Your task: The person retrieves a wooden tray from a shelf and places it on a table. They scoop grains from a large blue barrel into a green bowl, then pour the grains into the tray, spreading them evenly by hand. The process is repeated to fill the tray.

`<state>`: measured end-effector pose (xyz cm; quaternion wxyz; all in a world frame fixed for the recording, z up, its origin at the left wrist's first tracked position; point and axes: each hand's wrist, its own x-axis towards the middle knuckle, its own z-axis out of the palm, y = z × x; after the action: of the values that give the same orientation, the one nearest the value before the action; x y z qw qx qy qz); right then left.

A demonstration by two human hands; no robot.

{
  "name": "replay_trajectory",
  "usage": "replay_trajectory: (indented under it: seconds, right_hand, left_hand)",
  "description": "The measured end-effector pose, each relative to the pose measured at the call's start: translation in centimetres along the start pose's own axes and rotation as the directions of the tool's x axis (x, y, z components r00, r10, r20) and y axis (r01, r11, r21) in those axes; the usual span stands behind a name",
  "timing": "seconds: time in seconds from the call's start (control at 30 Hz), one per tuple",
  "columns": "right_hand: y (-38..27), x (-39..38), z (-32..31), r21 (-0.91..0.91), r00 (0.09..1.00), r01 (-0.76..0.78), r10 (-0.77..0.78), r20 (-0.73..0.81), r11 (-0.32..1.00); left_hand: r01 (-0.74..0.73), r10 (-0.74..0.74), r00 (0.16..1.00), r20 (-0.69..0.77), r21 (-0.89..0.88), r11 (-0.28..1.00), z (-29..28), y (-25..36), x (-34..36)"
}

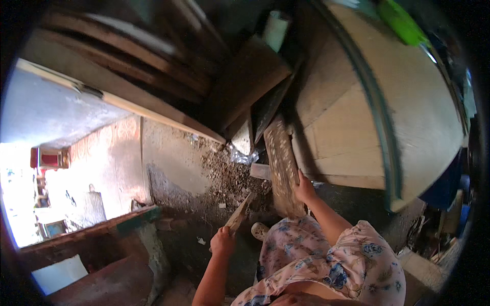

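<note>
My left hand is closed around the lower end of a short, narrow wooden stick, whose far end points up over the littered floor. On the other side, my right hand grips the edge of a wide, rough plank with pale specks. This plank slants upward in front of my patterned clothing, its top beside dark leaning boards. Beside its left edge lies a small pale block. Wood chips and rubble cover the ground between the stick and the boards.
A large pale wooden panel with a dark curved edge fills the right. Long timbers run across the upper left. Crumpled shiny plastic lies near the rubble. At the lower left, a white sheet rests by a ledge.
</note>
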<state>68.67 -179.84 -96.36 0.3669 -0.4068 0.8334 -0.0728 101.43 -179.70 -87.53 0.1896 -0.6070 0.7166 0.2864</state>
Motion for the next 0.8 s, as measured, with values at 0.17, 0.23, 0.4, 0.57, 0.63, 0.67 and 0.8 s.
replay_trajectory:
  seconds: [0.17,0.23,0.4,0.57,0.63,0.67,0.8]
  right_hand:
    - [2.2,-10.4,-10.7,-0.238,0.962,0.189,-0.131,0.241,0.953]
    - [2.3,-16.3,-15.2,-0.336,0.927,0.329,-0.233,0.295,0.882]
    - [-2.7,-30.3,-26.1,-0.066,0.802,0.537,-0.485,0.349,0.841]
    - [-7.0,-31.8,-30.5,0.099,0.771,0.637,-0.628,-0.105,0.765]
    - [-8.5,-31.0,-32.6,0.137,0.757,0.646,-0.609,-0.235,0.751]
    - [-9.4,-30.9,-34.0,0.196,0.793,0.605,-0.562,-0.235,0.771]
    - [-12.1,-31.7,-38.7,0.160,0.795,0.581,-0.513,-0.323,0.798]
  left_hand:
    - [-0.151,0.145,0.988,0.043,0.177,0.973,-7.5,0.9,-6.1]
    - [-0.186,0.178,0.982,0.055,0.210,0.960,-11.4,1.8,-8.9]
    - [-0.192,0.194,0.981,0.017,0.247,0.950,-16.4,1.0,-12.4]
    - [-0.193,0.223,0.968,-0.114,0.226,0.955,-20.3,1.1,-16.3]
    - [-0.163,0.192,0.964,-0.186,0.160,0.973,-22.0,1.5,-18.0]
    - [-0.168,0.197,0.955,-0.224,0.141,0.976,-22.7,1.7,-18.8]
    - [-0.206,0.215,0.907,-0.362,0.064,0.977,-24.5,0.8,-22.4]
